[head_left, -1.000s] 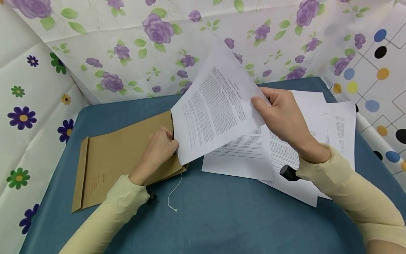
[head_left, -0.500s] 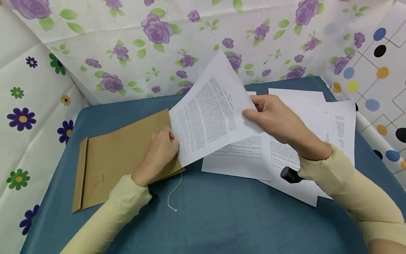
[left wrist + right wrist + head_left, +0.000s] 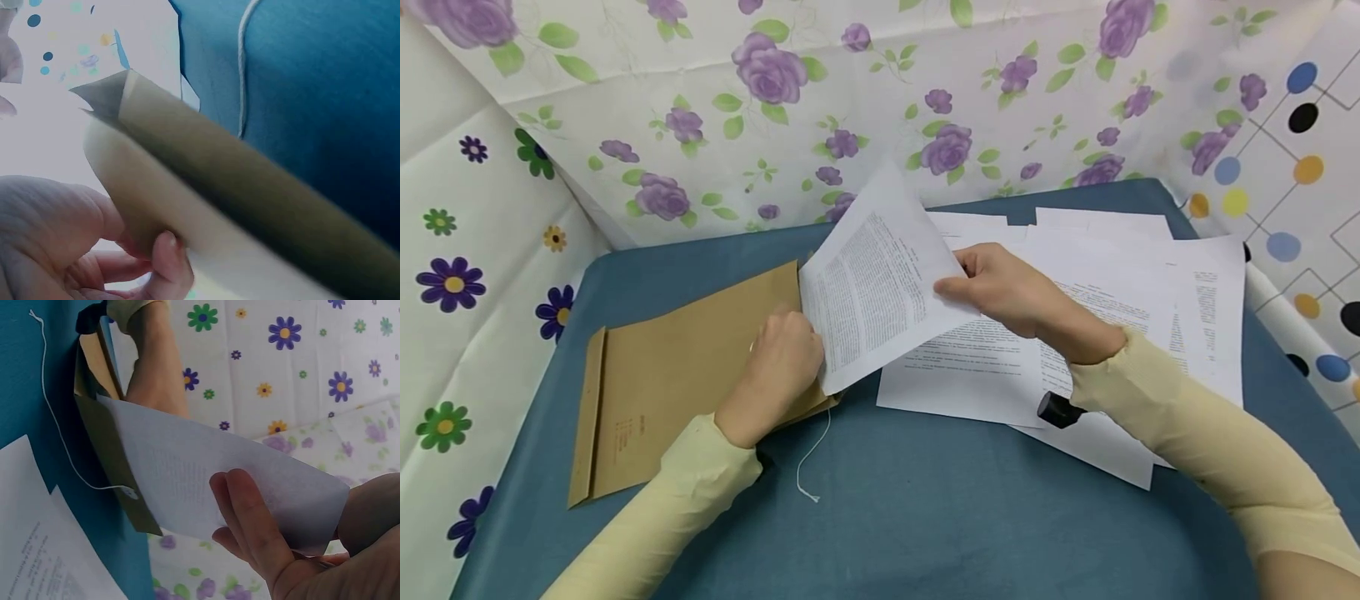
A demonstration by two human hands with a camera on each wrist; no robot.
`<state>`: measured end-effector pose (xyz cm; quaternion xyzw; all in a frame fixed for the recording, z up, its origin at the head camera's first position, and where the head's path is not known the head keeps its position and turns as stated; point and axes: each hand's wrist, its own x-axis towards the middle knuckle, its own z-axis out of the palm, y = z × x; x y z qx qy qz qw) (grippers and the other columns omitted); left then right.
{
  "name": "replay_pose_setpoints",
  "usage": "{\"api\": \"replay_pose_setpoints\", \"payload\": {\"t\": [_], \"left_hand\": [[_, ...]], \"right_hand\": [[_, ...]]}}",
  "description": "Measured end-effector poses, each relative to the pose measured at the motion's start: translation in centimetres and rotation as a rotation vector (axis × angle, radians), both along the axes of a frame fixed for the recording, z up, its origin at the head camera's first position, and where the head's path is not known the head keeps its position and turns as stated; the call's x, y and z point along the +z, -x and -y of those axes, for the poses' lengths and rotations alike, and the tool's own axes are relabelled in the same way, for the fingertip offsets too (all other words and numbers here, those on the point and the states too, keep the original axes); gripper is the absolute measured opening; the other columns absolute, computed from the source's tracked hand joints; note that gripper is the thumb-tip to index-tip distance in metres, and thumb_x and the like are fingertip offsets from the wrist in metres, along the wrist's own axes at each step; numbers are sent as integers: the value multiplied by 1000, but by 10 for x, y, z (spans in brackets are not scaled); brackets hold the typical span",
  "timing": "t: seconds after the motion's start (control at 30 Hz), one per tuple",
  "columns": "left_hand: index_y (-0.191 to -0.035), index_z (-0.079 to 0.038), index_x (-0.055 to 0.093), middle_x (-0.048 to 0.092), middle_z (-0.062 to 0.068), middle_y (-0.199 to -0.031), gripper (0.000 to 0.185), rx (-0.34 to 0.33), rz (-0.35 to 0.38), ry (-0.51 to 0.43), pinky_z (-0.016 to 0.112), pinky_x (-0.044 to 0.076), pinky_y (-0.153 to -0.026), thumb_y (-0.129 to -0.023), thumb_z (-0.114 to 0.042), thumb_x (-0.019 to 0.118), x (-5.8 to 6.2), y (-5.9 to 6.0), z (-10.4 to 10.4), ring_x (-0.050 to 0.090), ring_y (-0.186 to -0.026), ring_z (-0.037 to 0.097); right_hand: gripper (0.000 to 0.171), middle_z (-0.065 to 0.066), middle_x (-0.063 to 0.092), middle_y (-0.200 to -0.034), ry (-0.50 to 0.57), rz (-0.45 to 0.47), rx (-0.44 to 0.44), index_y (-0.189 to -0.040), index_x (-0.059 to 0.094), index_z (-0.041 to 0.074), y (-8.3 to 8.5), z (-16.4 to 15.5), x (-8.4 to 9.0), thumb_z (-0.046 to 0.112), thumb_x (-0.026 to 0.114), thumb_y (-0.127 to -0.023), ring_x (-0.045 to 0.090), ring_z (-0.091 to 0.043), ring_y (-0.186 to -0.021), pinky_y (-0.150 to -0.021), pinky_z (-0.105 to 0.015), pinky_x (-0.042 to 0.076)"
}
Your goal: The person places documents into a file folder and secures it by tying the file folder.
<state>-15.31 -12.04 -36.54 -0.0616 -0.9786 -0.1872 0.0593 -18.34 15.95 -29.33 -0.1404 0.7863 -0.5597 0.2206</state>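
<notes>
A brown paper envelope (image 3: 677, 375) lies flat on the blue tablecloth (image 3: 925, 517), its mouth facing right. My left hand (image 3: 782, 362) grips the upper layer at that mouth and holds it apart; the left wrist view shows my fingers (image 3: 159, 262) curled under the envelope edge (image 3: 219, 187). My right hand (image 3: 992, 287) pinches a printed sheet (image 3: 872, 292) by its right edge. The sheet's left edge sits inside the envelope mouth. In the right wrist view my fingers (image 3: 250, 519) lie under the sheet (image 3: 200, 475), which runs into the envelope (image 3: 112, 462).
Several loose printed sheets (image 3: 1120, 317) overlap on the right of the table. A white string (image 3: 814, 454) trails from the envelope toward the front edge. Flowered and dotted wall sheets (image 3: 775, 108) close in the back and both sides.
My right hand has moved left and down with the printed sheet, whose left edge has slid further into the envelope mouth. The left hand has kept its hold.
</notes>
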Motion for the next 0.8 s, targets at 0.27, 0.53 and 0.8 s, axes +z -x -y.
{"api": "replay_pose_setpoints", "payload": {"t": [0.27, 0.53, 0.8], "left_hand": [[-86, 18, 66, 56, 25, -84, 20, -59, -53, 109, 47, 56, -53, -95, 11, 50, 6, -4, -2, 63, -64, 37], [-111, 16, 49, 61, 31, -87, 19, 46, 36, -25, 45, 54, -52, -94, 8, 53, 11, 0, 0, 68, -69, 42], [-55, -10, 36, 28, -1, -57, 37, 29, 166, -66, 26, 21, -45, -81, 9, 53, 20, 11, 11, 25, -50, 13]], "right_hand": [[28, -22, 71, -119, 9, 77, 7, -126, 64, -11, 4, 14, -21, 2, 57, -102, 74, -21, -92, -77, -30, 58], [28, -21, 72, -114, 33, 131, 64, -127, 62, -9, 8, 34, -36, 2, 59, -101, 76, -29, -90, -72, -39, 61], [26, -21, 75, -104, 44, 162, 97, -124, 64, -7, 12, 46, -48, 2, 60, -100, 74, -28, -75, -58, -36, 58]]}}
